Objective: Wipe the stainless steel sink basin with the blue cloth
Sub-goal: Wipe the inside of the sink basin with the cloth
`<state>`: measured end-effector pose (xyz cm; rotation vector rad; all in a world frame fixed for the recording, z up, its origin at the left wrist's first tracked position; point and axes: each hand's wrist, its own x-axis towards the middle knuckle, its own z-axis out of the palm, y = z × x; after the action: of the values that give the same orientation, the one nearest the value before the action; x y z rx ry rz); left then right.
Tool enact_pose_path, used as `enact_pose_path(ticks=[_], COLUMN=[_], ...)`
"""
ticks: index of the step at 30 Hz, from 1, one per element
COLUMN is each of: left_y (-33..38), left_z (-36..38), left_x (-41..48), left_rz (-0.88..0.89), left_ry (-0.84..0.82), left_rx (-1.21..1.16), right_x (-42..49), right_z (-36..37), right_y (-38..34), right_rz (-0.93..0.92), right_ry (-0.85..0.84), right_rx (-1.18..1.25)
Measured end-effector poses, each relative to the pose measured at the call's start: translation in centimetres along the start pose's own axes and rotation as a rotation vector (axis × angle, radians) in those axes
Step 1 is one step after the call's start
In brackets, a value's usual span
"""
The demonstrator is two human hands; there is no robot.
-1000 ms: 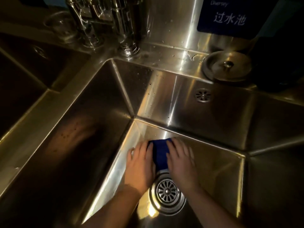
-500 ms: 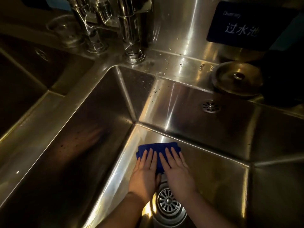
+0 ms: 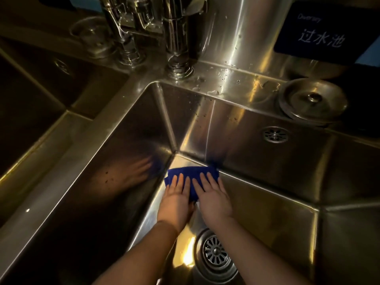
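Note:
The blue cloth (image 3: 192, 173) lies folded on the floor of the stainless steel sink basin (image 3: 267, 204), pushed into the far left corner where the floor meets the back and left walls. My left hand (image 3: 175, 199) and my right hand (image 3: 213, 199) lie side by side on the cloth, palms down with fingers stretched forward, pressing it against the steel. Only the cloth's far edge and a strip between my hands show. The left wall reflects my left hand.
A round drain strainer (image 3: 214, 254) sits in the floor just behind my wrists. An overflow grille (image 3: 275, 134) is in the back wall. On the rear ledge are a round metal lid (image 3: 312, 99) and faucet pillars (image 3: 177, 38). A second basin (image 3: 30, 99) lies to the left.
Both hands have slid the cloth away from the drain toward the far left corner, and more of the cloth now shows beyond my fingertips. The view has moved closer to the basin.

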<state>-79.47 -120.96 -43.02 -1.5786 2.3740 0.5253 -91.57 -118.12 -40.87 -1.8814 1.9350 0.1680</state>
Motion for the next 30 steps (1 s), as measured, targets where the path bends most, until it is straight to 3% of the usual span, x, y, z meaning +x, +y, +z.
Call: enact_pose_path(ticks=[9,22,30], left_y=[0.5,-2.1,1.0], left_z=[1.8,-2.3,-1.7], left_x=[-6.9,2.3,1.3], left_rz=[0.011,0.086,0.192], left_ry=[-0.056,-0.047,-0.066], left_rx=[-0.002,0.066,-0.028], right_x=[-6.2,1.8,-1.8], right_z=[1.8,0.0,0.7], right_y=[-1.7,-1.5,0.7], right_rz=[-0.017,0.069,0.212], right_ry=[-0.069,-0.001,0.051], right_rx=[0.015,0.026,0.091])
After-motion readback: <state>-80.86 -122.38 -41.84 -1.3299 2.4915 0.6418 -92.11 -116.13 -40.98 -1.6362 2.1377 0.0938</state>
